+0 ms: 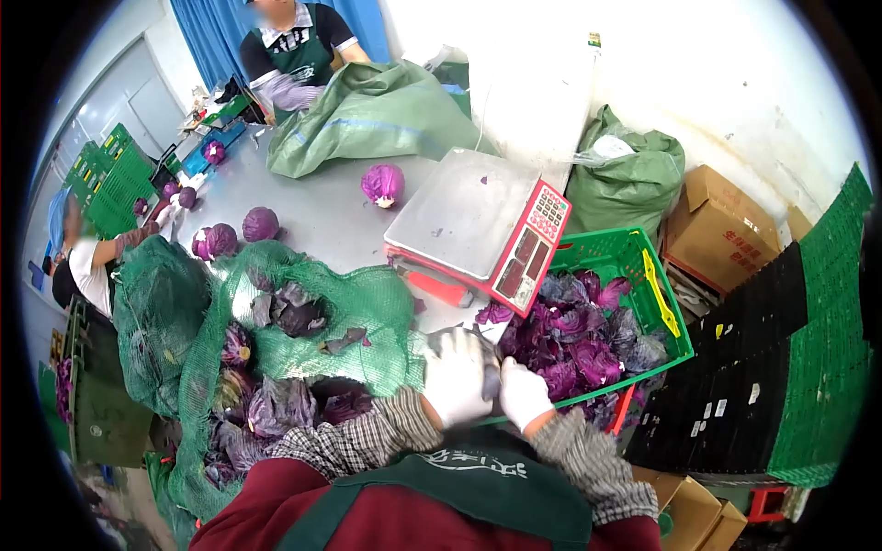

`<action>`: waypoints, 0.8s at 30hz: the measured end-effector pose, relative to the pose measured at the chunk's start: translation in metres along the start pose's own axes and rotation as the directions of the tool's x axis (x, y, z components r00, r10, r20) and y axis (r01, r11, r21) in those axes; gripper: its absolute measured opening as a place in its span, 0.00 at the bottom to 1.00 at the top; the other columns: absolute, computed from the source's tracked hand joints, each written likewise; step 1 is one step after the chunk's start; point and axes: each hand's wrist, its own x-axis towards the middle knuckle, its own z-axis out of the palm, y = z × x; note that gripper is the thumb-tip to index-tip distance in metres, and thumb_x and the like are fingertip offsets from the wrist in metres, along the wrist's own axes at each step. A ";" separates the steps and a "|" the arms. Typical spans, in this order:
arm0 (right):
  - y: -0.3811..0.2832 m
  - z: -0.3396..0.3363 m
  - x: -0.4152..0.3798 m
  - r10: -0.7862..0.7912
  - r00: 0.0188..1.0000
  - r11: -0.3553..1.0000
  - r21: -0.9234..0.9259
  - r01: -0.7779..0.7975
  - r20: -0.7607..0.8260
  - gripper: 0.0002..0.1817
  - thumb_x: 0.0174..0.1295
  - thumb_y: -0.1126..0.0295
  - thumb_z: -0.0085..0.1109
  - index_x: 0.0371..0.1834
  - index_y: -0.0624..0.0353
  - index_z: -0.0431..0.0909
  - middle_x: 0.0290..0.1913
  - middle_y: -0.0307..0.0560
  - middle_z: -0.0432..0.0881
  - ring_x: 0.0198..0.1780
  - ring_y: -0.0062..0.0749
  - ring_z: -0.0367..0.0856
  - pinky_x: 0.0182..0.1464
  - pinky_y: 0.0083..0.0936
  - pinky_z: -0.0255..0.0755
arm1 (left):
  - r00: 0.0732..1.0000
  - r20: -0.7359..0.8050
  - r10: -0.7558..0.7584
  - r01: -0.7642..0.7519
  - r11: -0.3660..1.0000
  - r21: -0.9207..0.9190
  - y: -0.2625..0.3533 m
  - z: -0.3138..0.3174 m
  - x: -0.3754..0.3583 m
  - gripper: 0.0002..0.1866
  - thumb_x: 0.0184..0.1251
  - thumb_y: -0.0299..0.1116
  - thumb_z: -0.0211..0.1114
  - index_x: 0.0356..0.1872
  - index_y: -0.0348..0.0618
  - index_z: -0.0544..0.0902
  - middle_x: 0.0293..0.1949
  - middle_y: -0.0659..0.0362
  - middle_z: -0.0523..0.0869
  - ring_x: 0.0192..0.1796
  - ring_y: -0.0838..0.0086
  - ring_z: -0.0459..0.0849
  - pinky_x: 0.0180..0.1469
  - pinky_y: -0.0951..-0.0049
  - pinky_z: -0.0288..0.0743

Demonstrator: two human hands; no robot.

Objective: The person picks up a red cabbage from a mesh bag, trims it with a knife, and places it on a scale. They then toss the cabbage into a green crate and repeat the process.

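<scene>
Both of my hands wear white gloves and are on a dull purple-grey red cabbage close to my apron, at the table's near edge. My left hand is spread over its top and left side. From the right, my right hand grips it with bent fingers. Much of the cabbage is hidden by the gloves. Just beyond my right hand, a green basket holds many loose purple leaves. To the left, an open green net bag contains several cabbages.
A red-rimmed weighing scale stands ahead on the metal table, beside a peeled cabbage. Across the table, a co-worker handles a green sack. Another person works at left. Stacked crates stand at right.
</scene>
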 end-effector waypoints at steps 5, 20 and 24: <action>0.017 0.024 -0.013 -0.131 0.974 0.967 0.194 0.167 -0.183 0.09 0.58 0.72 0.55 0.41 0.62 0.72 0.37 0.58 0.78 0.35 0.51 0.81 0.33 0.40 0.77 | 0.961 -0.273 -0.033 -0.037 0.968 -0.247 -0.035 0.024 -0.029 0.54 0.37 0.50 0.76 0.64 0.24 0.62 0.64 0.33 0.65 0.66 0.42 0.64 0.67 0.48 0.62; -0.029 0.016 -0.003 -0.112 0.991 0.707 0.707 0.024 0.078 0.25 0.65 0.62 0.58 0.60 0.67 0.71 0.51 0.64 0.79 0.52 0.51 0.79 0.54 0.35 0.73 | 0.991 0.110 0.080 -0.009 0.846 -0.533 -0.125 -0.004 -0.068 0.55 0.45 0.45 0.80 0.72 0.34 0.58 0.51 0.44 0.72 0.51 0.60 0.78 0.54 0.68 0.75; -0.023 0.020 -0.007 -0.282 0.952 0.788 0.537 0.301 -0.120 0.24 0.67 0.60 0.54 0.60 0.66 0.71 0.53 0.65 0.78 0.56 0.55 0.77 0.58 0.38 0.71 | 0.959 0.283 -0.033 0.211 0.747 -0.630 -0.145 -0.022 -0.068 0.46 0.47 0.45 0.79 0.67 0.38 0.67 0.47 0.48 0.76 0.46 0.65 0.80 0.48 0.70 0.77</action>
